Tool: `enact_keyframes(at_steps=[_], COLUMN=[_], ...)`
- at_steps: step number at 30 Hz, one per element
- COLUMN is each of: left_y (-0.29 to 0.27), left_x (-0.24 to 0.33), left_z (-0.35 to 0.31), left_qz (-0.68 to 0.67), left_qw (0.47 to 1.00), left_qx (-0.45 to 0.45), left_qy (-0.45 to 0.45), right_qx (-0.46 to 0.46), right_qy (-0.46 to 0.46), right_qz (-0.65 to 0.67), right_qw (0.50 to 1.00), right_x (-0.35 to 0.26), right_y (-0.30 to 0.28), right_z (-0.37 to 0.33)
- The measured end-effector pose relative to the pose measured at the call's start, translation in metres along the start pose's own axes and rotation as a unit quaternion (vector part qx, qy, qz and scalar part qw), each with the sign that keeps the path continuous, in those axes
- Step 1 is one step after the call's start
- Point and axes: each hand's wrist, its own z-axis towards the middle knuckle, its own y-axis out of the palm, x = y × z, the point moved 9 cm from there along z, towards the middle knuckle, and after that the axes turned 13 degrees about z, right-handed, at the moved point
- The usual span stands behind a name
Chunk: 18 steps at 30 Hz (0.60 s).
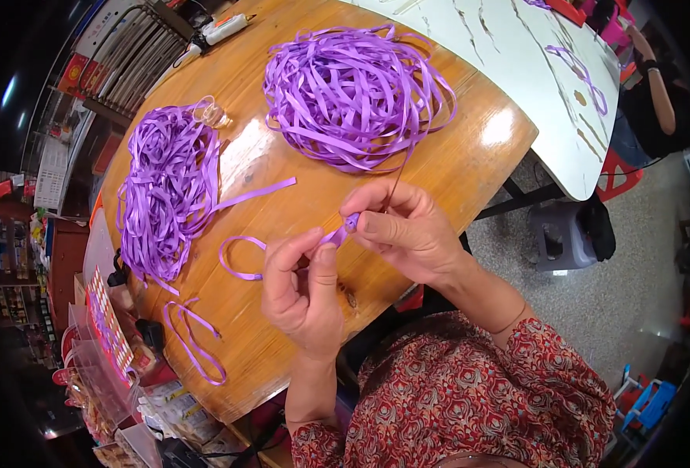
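Observation:
Over the wooden table, my left hand pinches a flat purple ribbon between thumb and fingertips. Thumb and forefinger of my right hand close on the same ribbon, at a small bunched, knot-like part. A loop of purple ribbon sticks out to the left from behind my left hand. From my right hand a thin strand runs up toward a large coiled heap of purple ribbon. What lies inside my curled fingers is hidden.
A second ribbon heap lies at the left on the wooden table, beside a small clear roll. A single knotted ribbon loop rests nearer. A white table adjoins, a person's arm beyond; a grey stool stands right.

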Motion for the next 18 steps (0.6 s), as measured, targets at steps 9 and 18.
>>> enact_keyframes(at_steps=[9, 18], left_y=[0.010, 0.014], left_x=[0.003, 0.000], left_z=[-0.006, 0.000], left_qz=[0.032, 0.011], left_qw=[0.999, 0.997], left_qx=[-0.014, -0.039], left_qy=[0.029, 0.063], right_qx=[0.010, -0.001], right_qy=[-0.041, -0.013], right_qz=[-0.106, -0.115], right_qw=[0.993, 0.993], right_x=[-0.010, -0.007], right_y=[-0.005, -0.006], right_z=[-0.006, -0.008])
